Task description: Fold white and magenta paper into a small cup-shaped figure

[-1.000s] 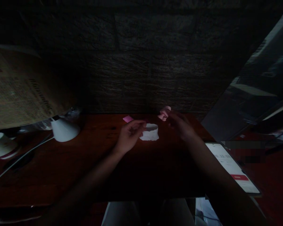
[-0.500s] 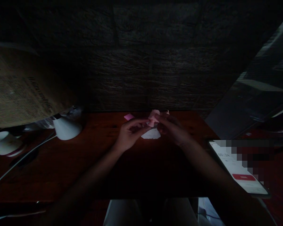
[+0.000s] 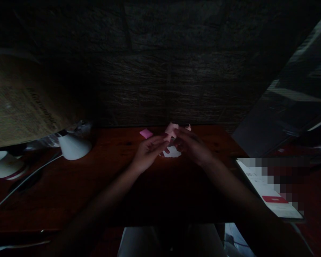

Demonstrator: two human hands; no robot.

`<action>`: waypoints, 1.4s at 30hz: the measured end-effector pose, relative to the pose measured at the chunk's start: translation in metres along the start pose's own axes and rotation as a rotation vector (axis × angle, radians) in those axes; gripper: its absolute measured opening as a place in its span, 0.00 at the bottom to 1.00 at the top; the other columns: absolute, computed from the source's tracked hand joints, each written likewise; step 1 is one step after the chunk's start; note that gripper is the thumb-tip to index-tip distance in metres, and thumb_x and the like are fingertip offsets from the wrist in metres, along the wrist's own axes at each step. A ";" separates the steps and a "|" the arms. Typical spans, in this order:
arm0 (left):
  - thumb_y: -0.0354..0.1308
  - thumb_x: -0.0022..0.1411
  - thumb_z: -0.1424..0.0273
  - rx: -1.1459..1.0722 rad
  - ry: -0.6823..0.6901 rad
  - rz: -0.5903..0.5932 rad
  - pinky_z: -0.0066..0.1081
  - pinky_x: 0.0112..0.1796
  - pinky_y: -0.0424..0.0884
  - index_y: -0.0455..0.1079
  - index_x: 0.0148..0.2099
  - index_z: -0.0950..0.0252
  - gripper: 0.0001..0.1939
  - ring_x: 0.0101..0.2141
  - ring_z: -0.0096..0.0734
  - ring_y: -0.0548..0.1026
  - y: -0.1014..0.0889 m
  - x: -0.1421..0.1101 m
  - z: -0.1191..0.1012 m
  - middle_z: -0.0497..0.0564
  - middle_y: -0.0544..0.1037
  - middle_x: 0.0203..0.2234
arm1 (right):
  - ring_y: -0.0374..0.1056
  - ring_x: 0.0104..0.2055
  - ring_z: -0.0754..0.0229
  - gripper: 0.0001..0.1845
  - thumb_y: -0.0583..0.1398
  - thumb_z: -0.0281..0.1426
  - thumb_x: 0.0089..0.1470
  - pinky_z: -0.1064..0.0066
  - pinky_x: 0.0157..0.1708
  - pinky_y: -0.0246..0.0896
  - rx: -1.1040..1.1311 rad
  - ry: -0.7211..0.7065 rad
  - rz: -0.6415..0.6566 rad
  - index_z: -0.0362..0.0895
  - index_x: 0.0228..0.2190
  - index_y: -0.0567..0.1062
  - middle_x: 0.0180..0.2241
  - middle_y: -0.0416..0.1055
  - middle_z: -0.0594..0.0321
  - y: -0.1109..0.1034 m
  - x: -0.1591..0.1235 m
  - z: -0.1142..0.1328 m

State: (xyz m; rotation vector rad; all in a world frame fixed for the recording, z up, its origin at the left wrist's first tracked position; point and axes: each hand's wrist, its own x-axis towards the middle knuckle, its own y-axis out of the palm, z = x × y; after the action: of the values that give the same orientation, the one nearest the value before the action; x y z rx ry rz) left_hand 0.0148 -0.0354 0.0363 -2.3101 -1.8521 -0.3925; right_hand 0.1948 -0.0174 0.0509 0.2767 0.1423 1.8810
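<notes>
A small pale pink piece, perhaps paper, is held up between my two hands near the back of the wooden table. My left hand pinches its lower left part with the fingertips. On its right side, the fingers of my right hand are closed on it. Below the hands a white sheet with an uneven edge lies on the table, partly covered by fingers. A brighter pink pad-like piece lies behind my left hand. Behind my right hand shows a small pale scrap.
On the left stand a white cone-shaped object with a cable and a white cup, below a printed brown bag. A lit tablet or phone lies at the right. A dark brick wall rises behind the table.
The pale pink piece has tilted and shifted slightly left in my fingers. My left fingers now reach lower, over the white sheet. The view has shifted slightly.
</notes>
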 end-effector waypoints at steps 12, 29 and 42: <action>0.72 0.51 0.68 0.102 0.170 -0.161 0.24 0.26 0.72 0.78 0.40 0.65 0.13 0.24 0.24 0.75 0.002 0.001 0.004 0.47 0.79 0.24 | 0.59 0.21 0.70 0.23 0.72 0.42 0.44 0.74 0.20 0.49 -0.006 -0.041 -0.048 0.46 0.40 0.76 0.27 0.72 0.69 0.009 -0.001 0.001; 0.71 0.54 0.68 0.219 0.318 -0.225 0.27 0.31 0.78 0.81 0.42 0.63 0.12 0.27 0.28 0.79 0.005 -0.005 0.003 0.49 0.85 0.29 | 0.60 0.23 0.70 0.18 0.70 0.41 0.47 0.74 0.21 0.51 0.015 -0.067 -0.023 0.47 0.39 0.77 0.28 0.73 0.68 0.009 0.000 -0.005; 0.72 0.53 0.59 0.071 0.160 -0.075 0.27 0.24 0.74 0.83 0.39 0.63 0.15 0.21 0.27 0.76 -0.003 0.000 -0.004 0.49 0.81 0.21 | 0.58 0.21 0.69 0.17 0.70 0.42 0.46 0.74 0.20 0.48 0.067 -0.055 0.010 0.48 0.36 0.77 0.24 0.69 0.70 0.013 -0.002 -0.001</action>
State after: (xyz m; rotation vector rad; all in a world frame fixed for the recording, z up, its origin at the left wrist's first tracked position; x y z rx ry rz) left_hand 0.0110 -0.0356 0.0403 -2.1027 -1.8481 -0.4974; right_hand 0.1833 -0.0238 0.0528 0.3753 0.1676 1.8791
